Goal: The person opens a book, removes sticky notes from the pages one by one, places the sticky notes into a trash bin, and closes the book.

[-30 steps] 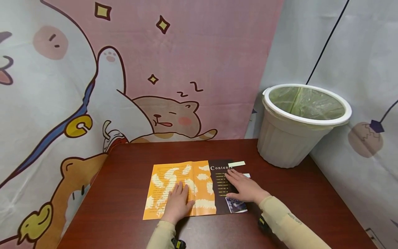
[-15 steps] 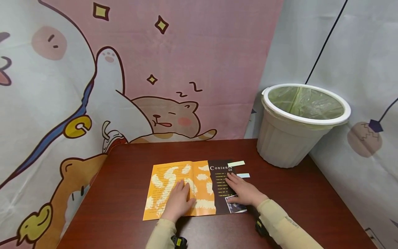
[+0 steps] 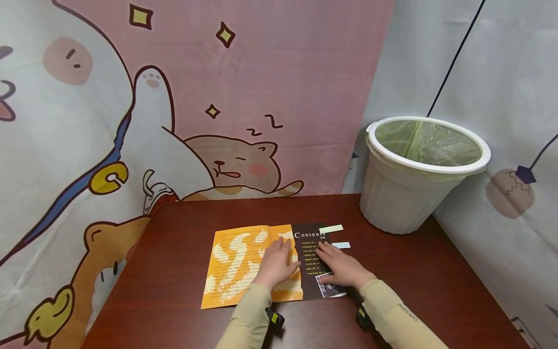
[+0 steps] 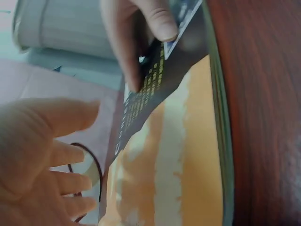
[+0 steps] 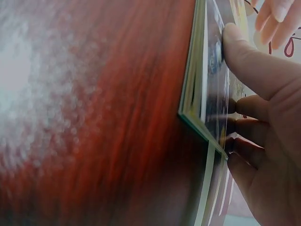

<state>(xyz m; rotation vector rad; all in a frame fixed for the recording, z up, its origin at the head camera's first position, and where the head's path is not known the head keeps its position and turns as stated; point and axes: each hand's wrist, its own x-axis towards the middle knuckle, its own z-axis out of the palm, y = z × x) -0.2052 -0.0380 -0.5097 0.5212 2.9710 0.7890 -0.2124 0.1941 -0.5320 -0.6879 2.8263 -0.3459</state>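
Note:
An open magazine (image 3: 235, 261) lies on the table, with an orange left page and a partly black "Contents" page (image 4: 188, 141) on the right. Over the right page near the fold, my left hand (image 3: 276, 264) is held with fingers extended; in the left wrist view that hand (image 4: 47, 155) appears raised off the paper. My right hand (image 3: 345, 267) rests on the black part, its thumb by a small printed photo (image 3: 329, 287). Seen from the right wrist, the right hand (image 5: 263, 113) touches the page with fingertips and thumb, gripping nothing.
Two pale sticky tabs, an upper tab (image 3: 331, 229) and a lower tab (image 3: 342, 245), stick out from the magazine's right edge. A white bin (image 3: 401, 194) with a green liner stands at the table's back right corner. A cartoon-printed cloth (image 3: 279, 72) hangs behind.
My left hand has moved right, from the orange left page across the fold. The right hand slid slightly toward me, then stayed, leaving the lower tab more exposed.

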